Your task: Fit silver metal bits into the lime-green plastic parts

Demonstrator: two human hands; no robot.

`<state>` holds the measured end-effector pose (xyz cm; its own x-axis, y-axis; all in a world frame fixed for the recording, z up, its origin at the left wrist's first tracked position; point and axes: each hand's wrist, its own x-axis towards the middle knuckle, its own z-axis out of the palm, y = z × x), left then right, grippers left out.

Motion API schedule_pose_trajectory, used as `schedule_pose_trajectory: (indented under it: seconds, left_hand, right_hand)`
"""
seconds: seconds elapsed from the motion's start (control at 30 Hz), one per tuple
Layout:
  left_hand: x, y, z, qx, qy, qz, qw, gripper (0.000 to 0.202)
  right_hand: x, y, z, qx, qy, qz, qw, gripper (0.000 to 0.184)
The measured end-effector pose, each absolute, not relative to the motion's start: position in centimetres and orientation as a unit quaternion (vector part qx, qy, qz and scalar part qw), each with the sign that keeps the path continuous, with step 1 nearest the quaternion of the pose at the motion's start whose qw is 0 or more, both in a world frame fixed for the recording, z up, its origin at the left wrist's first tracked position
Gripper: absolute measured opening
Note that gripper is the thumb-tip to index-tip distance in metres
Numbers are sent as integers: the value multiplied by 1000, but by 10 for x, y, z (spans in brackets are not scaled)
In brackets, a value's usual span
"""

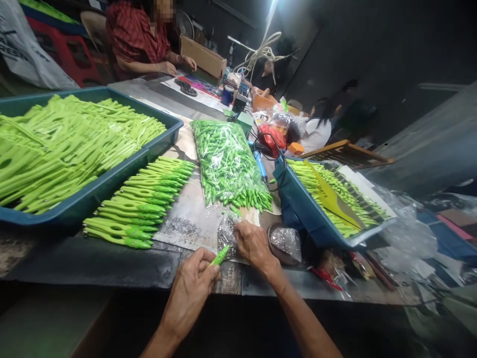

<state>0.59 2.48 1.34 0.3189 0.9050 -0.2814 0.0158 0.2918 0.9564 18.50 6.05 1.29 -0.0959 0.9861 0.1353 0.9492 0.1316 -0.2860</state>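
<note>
Dim workshop space is being shared by a co-worker in a red plaid shirt [137, 35] at the far end of a long, worn tabletop [93, 263]. A small lime-green plastic piece [219, 254] is being pinched near the tabletop's front edge by the fingers [201, 261] of the left hand [188, 293], which are closed on it. A clear plastic bag of silvery bits [227, 236] is being touched by the right hand [255, 243], just beside the left hand (whether it is actually gripped cannot be told), with those fingers [242, 233] curled against it. Lime-green plastic parts [82, 149] are being kept in a teal tray [112, 174], and a neat row of similar parts [137, 204] is being kept beside it. A clear bag of green parts [227, 164] is being left just beyond the hands.
</note>
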Motion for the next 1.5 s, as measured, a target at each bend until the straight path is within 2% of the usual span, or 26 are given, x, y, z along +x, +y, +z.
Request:
schedule_pose_trajectory:
  seconds: [0.2, 0.53, 0.8, 1.13, 1.5]
  left_hand:
    - [6, 27, 15, 477, 477, 346, 652, 15]
    - [12, 30, 23, 474, 479, 346, 653, 16]
    - [12, 30, 20, 473, 483, 343, 652, 16]
    - [17, 28, 17, 525, 515, 351, 580, 10]
    - [16, 23, 20, 619, 541, 342, 455, 9]
  right_hand:
    - [185, 57, 15, -665, -708, 106, 213, 15]
    - [191, 57, 27, -648, -614, 291, 345, 15]
    - [191, 54, 31, -615, -551, 374, 421, 16]
    - [173, 31, 40, -577, -509, 465, 438, 13]
    - [149, 24, 45, -597, -553, 405, 417, 7]
